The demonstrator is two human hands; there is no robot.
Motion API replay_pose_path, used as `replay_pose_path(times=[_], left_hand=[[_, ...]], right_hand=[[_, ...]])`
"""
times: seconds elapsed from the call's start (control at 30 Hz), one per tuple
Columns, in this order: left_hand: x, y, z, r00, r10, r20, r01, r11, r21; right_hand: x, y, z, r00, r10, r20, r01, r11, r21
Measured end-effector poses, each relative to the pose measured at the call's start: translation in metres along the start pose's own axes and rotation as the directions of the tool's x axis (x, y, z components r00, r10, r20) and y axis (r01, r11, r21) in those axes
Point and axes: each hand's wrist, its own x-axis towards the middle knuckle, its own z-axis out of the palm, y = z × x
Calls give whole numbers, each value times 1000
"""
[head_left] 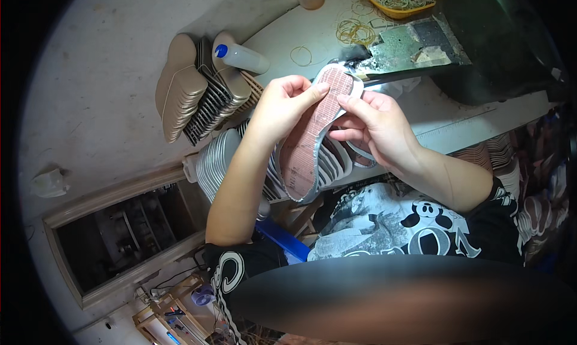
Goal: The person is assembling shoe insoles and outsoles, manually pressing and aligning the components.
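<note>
Pinching the insole at its far end: left hand grip on the left edge, right hand grip on the right. Insole is held above stacked soles by the tabletop. Possible fault: uneven thumb pressure could crease or skew its rim.

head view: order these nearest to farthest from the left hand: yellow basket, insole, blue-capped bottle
1. Insole: gripped by the left hand
2. Blue-capped bottle: beyond it, to the left
3. Yellow basket: farthest, to the upper right
</note>
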Motion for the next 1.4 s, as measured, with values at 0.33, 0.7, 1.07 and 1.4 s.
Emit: replay_pose_path(times=[0.33, 0.7, 1.07, 1.4], left_hand=[[8, 26, 4, 991, -114, 63, 112, 993, 47], [28, 25, 12, 997, -47, -56, 46, 999, -18], [-13, -29, -22, 1000, 7, -28, -9, 997, -72], [-53, -128, 61, 701, 575, -423, -111, 673, 731]], right_hand=[[-1, -27, -12, 993, 61, 104, -61, 998, -5], [-55, -52, -35, 994, 110, -1, -96, 856, -509], [-53, -29, -9, 948, 199, 249, 73, 625, -777], [-19, 22, -55, 916, -200, 346, 311, -190, -931]])
